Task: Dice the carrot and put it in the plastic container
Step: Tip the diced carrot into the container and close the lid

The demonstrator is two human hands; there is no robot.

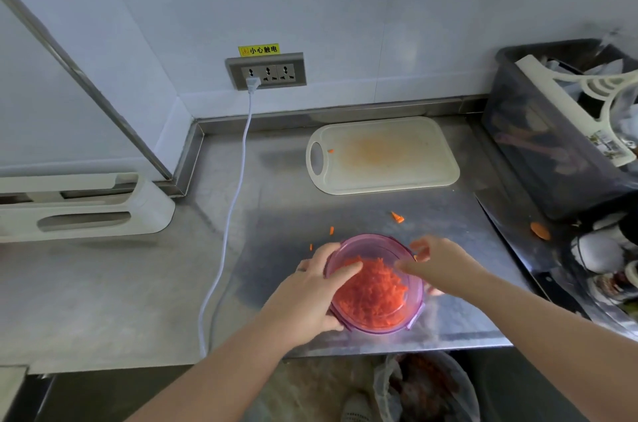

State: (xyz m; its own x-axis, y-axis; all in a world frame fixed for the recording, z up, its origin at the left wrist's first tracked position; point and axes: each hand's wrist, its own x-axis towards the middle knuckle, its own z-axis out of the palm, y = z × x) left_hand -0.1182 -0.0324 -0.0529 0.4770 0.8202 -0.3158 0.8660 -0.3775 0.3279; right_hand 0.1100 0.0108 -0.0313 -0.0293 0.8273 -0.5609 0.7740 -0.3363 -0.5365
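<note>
A round purple plastic container (376, 242) sits near the front edge of the steel counter, tilted a little toward me and half full of orange diced carrot (373, 297). My left hand (310, 294) grips its left rim, with the fingers curled over the edge. My right hand (445, 266) is blurred. It straddles the right rim, fingers reaching over the inside and thumb outside. A few carrot bits (419, 249) show by its knuckles. The white cutting board (414, 176) lies behind, stained orange, with one scrap on it.
Loose carrot pieces (397, 217) lie on the steel counter (293, 180). A white cord (228, 214) runs from the wall socket across the counter's left part. A dark bin (538, 145) with utensils stands at right, and a white rack (86, 207) at left. Below the front edge is a waste bag (428, 383).
</note>
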